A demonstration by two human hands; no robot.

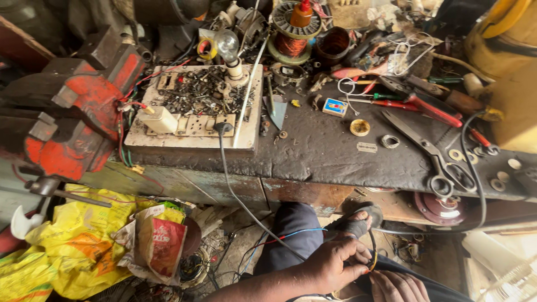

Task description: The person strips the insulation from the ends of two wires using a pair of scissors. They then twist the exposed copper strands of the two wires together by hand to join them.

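Low in the view, below the edge of the tabletop [335,151], the left hand [335,265] pinches a black cable [373,246] between thumb and fingers. The right hand [397,286] lies just beside it, fingers curled on the same cable, the grip partly hidden. Scissors [430,151] lie far above on the tabletop.
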